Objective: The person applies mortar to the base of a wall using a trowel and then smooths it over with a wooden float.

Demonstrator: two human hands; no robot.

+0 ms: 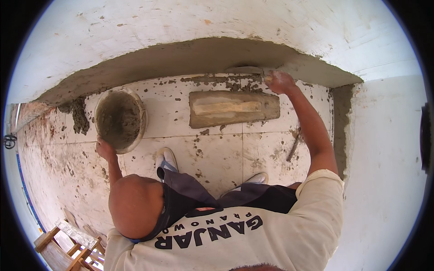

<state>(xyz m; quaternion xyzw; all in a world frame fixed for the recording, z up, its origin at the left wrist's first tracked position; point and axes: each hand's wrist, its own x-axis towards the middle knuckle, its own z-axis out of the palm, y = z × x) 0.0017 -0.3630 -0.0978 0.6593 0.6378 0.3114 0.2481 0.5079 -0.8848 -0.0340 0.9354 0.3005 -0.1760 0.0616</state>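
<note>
My left hand (106, 150) grips the near rim of a round bucket (143, 118), its inside coated with wet grey mortar. With my arm stretched forward, my right hand (281, 83) is closed round the handle of a trowel (246, 70). The thin metal blade lies at the foot of the wall, against a band of fresh grey mortar (181, 58). Between the two hands, a mortar-caked plastering float (235, 118) rests on the floor with its wooden handle up. The fingers' far sides are hidden.
Mortar splashes dot the pale tiled floor (217, 149), with a thick clump (80, 116) left of the bucket. A dark rod-like tool (294, 145) lies near my right forearm. A white wall (384, 135) stands close on the right. Wooden framework (68, 248) is at lower left.
</note>
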